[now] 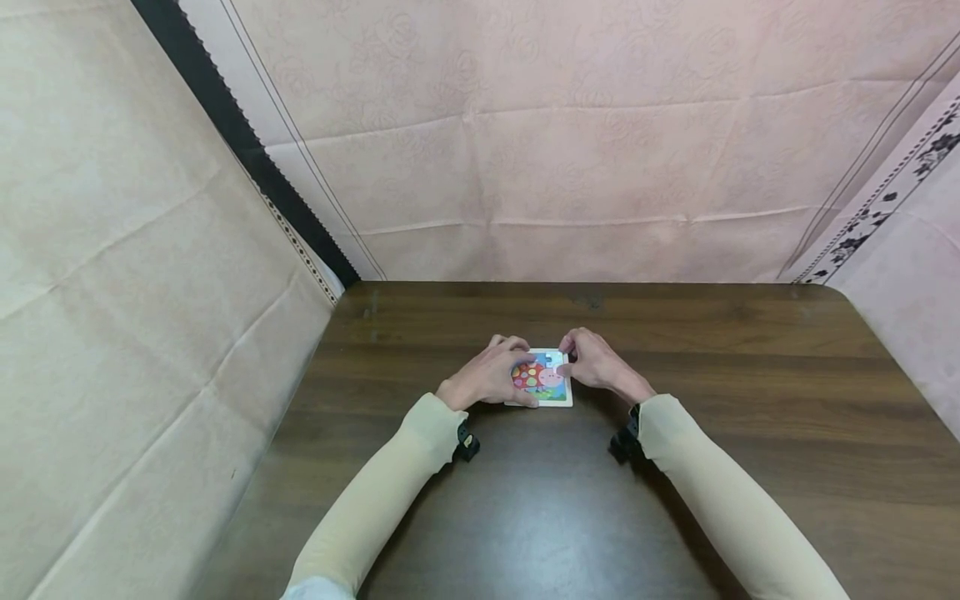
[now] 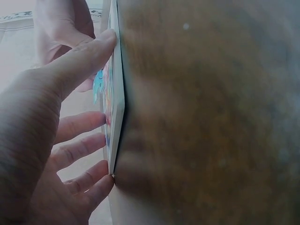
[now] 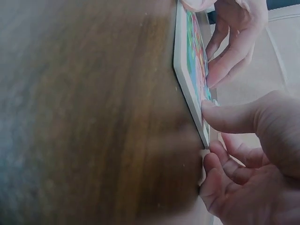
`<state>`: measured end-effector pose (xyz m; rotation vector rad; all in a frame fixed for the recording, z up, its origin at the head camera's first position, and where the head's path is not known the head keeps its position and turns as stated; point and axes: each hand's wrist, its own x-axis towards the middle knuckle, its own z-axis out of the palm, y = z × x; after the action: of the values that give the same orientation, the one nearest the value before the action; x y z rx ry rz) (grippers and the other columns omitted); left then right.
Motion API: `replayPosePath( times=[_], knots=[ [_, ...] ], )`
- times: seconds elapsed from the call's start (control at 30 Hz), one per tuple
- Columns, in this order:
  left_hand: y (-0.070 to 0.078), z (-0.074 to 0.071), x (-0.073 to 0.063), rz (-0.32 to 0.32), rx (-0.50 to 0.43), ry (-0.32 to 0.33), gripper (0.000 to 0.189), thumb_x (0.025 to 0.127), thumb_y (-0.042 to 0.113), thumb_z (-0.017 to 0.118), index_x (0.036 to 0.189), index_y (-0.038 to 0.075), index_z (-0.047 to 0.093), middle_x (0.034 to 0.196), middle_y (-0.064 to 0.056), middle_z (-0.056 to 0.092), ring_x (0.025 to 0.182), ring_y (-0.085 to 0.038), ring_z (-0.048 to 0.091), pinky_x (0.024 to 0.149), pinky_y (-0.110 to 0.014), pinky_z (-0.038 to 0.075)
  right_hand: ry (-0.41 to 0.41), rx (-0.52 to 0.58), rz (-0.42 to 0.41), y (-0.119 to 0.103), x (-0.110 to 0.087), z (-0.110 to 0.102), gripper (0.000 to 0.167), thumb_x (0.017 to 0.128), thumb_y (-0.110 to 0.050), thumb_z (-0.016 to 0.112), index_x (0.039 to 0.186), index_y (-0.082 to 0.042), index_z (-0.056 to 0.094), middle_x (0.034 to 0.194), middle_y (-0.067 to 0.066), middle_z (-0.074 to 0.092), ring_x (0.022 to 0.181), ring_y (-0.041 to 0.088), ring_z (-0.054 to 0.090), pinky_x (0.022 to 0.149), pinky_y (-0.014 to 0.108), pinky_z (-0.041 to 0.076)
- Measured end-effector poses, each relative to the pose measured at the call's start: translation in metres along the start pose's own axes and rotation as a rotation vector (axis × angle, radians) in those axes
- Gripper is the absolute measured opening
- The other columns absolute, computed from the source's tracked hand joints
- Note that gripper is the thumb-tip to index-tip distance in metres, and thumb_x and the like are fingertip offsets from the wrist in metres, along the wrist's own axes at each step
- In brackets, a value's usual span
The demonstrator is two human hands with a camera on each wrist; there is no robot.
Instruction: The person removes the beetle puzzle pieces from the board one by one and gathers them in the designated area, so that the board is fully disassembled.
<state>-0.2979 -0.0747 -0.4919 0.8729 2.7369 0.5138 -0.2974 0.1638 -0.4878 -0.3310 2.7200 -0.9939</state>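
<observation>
A small square picture puzzle point(image 1: 551, 395) with a pale rim lies flat on the wooden table, showing a red spotted shape and a pink cartoon face. My left hand point(image 1: 497, 372) holds it from the left, thumb point(image 2: 105, 42) on the near edge and fingertips point(image 2: 104, 140) along the top and far edge. At the puzzle's right side is my right hand point(image 1: 597, 362), its thumb point(image 3: 220, 115) on the picture and its other fingers curled by the far right corner. A blue piece point(image 2: 97, 86) sticks up from the surface at the right thumb, seemingly pinched; the fingers partly hide it.
The brown table point(image 1: 540, 500) extends around both arms. A pale cloth point(image 1: 562, 167) hangs behind its far edge, and another cloth point(image 1: 150, 317) covers the left side. Dark devices point(image 1: 467, 442) are strapped to both wrists.
</observation>
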Motion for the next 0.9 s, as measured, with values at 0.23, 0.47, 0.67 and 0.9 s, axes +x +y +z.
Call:
replayPosePath(
  times=[0.23,0.47,0.67,0.9],
  knots=[
    [0.0008,-0.0015,-0.0009,0.014,0.001,0.006,0.079,0.086,0.054,0.091,0.151,0.018,0.066,0.164,-0.005,0.051,0.145,-0.028,0.043,0.116,-0.045,0.051,0.004,0.017,-0.012,-0.0022,-0.0009,-0.0011,0.034,0.099,-0.01,0.079,0.127,0.002,0.064,0.123,0.023,0.067,0.112,0.034,0.063,0.103,0.05,0.055],
    [-0.0001,-0.0017,-0.0012,0.019,-0.009,0.007,0.079,0.086,0.054,0.091,0.152,0.018,0.066,0.164,-0.005,0.051,0.145,-0.028,0.043,0.116,-0.045,0.052,0.018,0.037,-0.047,-0.0013,0.0007,0.0019,0.031,0.098,-0.004,0.078,0.125,0.0,0.063,0.116,0.019,0.069,0.108,0.031,0.064,0.101,0.048,0.055],
    [0.0001,-0.0016,-0.0016,0.018,0.002,-0.001,0.08,0.086,0.054,0.091,0.152,0.018,0.065,0.165,-0.005,0.05,0.145,-0.028,0.042,0.117,-0.045,0.051,0.026,0.058,-0.088,0.0002,0.0005,0.0032,0.031,0.098,0.0,0.076,0.126,-0.002,0.064,0.113,0.018,0.07,0.104,0.03,0.065,0.096,0.046,0.055],
    [-0.0006,-0.0018,-0.0016,0.017,-0.002,0.003,0.08,0.086,0.055,0.09,0.152,0.017,0.065,0.164,-0.005,0.05,0.145,-0.028,0.043,0.118,-0.046,0.051,0.039,0.052,-0.13,0.0038,-0.0007,0.0029,0.027,0.098,-0.001,0.077,0.123,-0.002,0.067,0.108,0.017,0.072,0.098,0.026,0.065,0.091,0.044,0.055]
  ],
)
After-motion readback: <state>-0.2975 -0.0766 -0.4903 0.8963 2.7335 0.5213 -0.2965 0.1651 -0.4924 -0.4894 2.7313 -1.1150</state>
